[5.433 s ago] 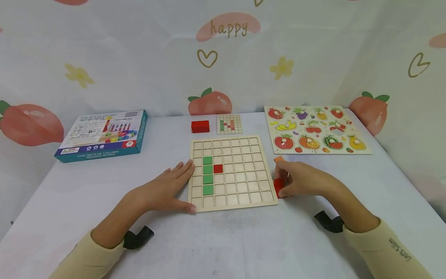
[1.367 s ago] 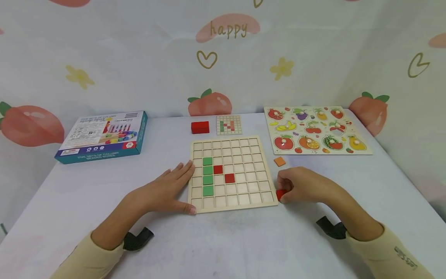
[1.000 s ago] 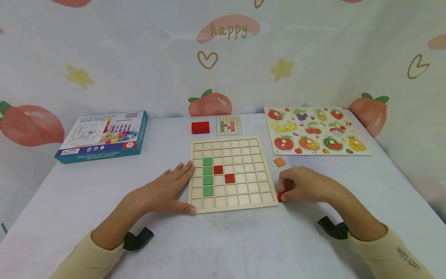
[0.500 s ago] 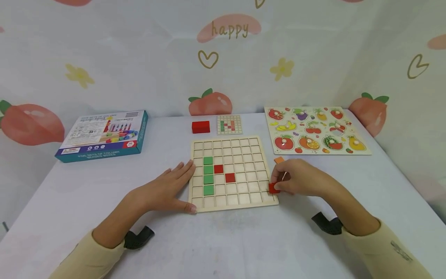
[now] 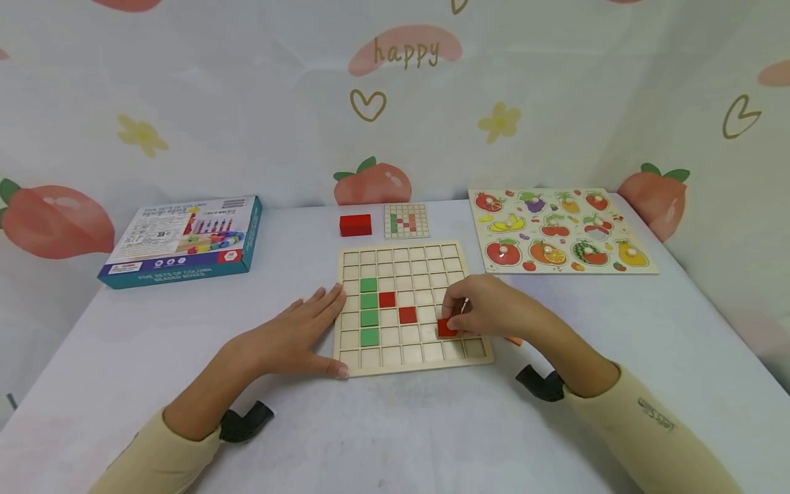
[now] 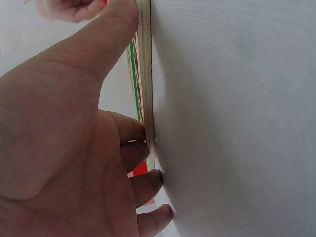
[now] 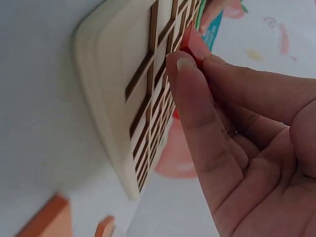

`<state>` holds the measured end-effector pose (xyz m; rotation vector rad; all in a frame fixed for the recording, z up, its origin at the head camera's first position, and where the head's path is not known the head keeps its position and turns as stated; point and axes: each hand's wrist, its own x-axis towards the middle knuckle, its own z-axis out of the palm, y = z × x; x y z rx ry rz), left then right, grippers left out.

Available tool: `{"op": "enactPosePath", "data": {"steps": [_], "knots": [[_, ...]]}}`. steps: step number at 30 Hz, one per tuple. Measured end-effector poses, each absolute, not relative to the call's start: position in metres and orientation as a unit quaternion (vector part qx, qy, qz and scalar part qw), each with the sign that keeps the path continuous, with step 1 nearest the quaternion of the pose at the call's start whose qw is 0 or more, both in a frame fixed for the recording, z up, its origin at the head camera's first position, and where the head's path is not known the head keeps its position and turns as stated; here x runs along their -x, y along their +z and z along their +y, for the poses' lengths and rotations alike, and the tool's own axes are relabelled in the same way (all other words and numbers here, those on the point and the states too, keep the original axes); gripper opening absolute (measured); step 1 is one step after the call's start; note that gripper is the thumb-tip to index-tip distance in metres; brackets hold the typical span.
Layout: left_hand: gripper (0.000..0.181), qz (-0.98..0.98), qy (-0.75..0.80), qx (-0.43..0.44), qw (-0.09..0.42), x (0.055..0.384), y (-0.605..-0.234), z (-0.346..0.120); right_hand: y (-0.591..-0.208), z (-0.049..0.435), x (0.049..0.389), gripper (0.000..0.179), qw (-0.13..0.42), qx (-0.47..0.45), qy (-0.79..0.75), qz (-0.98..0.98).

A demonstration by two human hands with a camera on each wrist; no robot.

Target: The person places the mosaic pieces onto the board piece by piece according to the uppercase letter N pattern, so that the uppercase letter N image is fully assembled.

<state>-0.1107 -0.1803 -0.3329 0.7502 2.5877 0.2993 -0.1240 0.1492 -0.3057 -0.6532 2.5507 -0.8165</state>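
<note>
A wooden grid board lies on the table, with several green tiles in one column and two flat red tiles to their right. My left hand rests along the board's left edge, fingers straight and thumb at the near corner; the left wrist view shows its fingertips at the board's side. Over the lower right cells, my right hand pinches a red tile between thumb and fingertips. In the right wrist view the tile is tilted, close above the grid.
Orange tiles lie off the board's right side, one partly hidden under my right wrist. Behind the board are a red block and a small pattern card. A fruit peg puzzle stands back right, a boxed bead set back left.
A second red tile has been put on the board since the oldest frame. My right hand then took another red tile from beside the board and carried it left over the grid. Left hand unmoved.
</note>
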Motion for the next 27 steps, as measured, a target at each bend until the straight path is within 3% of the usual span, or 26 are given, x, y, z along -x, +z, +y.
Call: {"op": "enactPosePath", "data": {"steps": [14,27], "knots": [[0.124,0.932,0.104,-0.272,0.214,0.111,-0.331,-0.181,-0.314,0.123,0.127,0.016,0.174,0.271,-0.262,0.910],[0.124,0.933,0.107,-0.271,0.214,0.111,-0.333,-0.181,-0.310,0.144,0.126,0.004,0.167,0.239,-0.250,0.923]]}}
